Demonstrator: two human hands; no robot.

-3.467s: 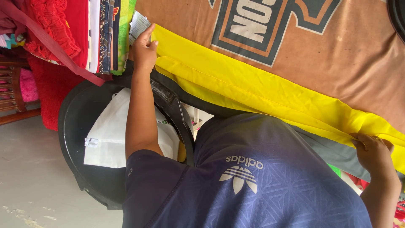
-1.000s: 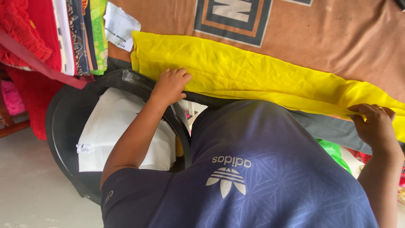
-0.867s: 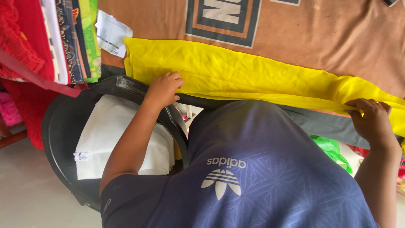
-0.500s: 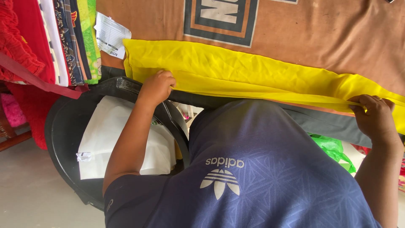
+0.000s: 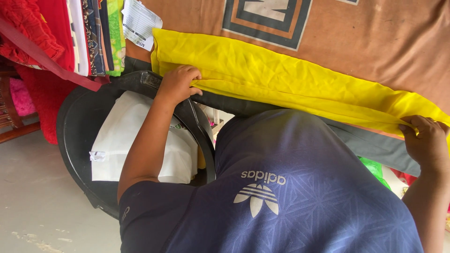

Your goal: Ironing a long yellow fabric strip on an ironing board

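Yellow cloth (image 5: 290,79), left hand (image 5: 178,84), right hand (image 5: 426,140) pinching, fingers tucked

Left hand (image 5: 178,84): arm stretched forward from the near left, wrist straight, fingers curled shut in a pinch | Right hand (image 5: 424,140): far right, forearm rising from the near edge, fingers bent and closed in a grip

Left hand (image 5: 177,85): you bring it down from the stacked fabrics to the yellow cloth's (image 5: 281,82) lower edge.
Yellow cloth: now lies folded flatter.
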